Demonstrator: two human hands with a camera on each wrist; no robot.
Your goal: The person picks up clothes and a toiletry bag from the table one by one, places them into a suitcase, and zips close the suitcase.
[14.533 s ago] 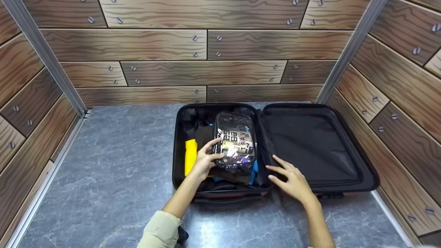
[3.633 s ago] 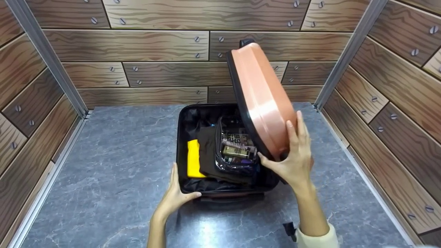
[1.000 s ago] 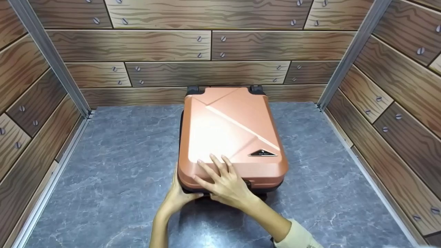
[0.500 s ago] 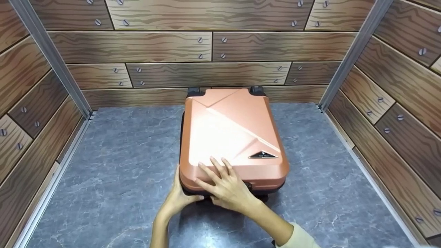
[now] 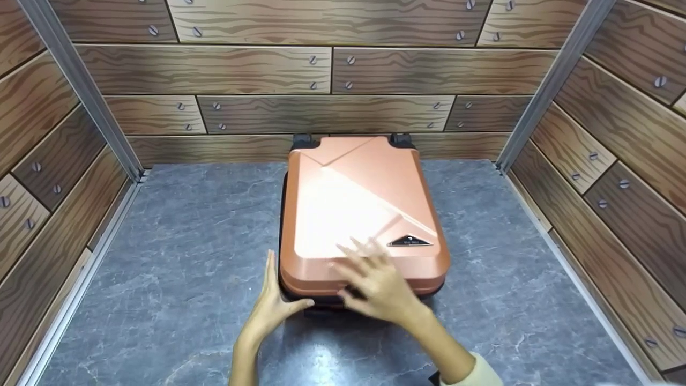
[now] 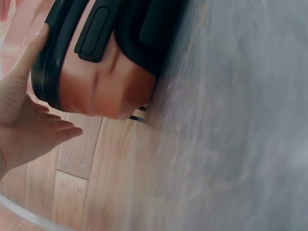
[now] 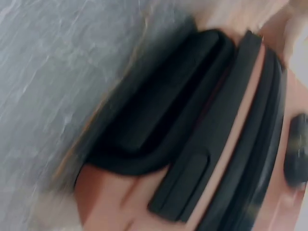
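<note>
A copper-coloured hard-shell suitcase (image 5: pixel 370 187) lies flat on the grey marbled surface, its lid down over the base. My left hand (image 5: pixel 270 308) frames the front left corner, fingers extended along the side and thumb toward the front. In the left wrist view that thumb reaches the black zip seam (image 6: pixel 44 74). Over the front edge of the lid, my right hand (image 5: pixel 383 289) is spread and blurred, fingers straight. The right wrist view shows the black carry handle (image 7: pixel 197 159) and a black lock piece (image 7: pixel 297 151). What the suitcase contains is hidden.
Wood-patterned panels (image 5: pixel 262 69) enclose the back and both sides, with metal strips (image 5: pixel 557 80) at the corners. The suitcase's black wheels (image 5: pixel 303 140) face the back panel. A black triangular badge (image 5: pixel 410 240) sits on the lid.
Earlier the suitcase lay unfolded, my left hand on a clear toiletry bag inside. My right hand has since swung the lid over; in the last half second it slid right along the front edge.
</note>
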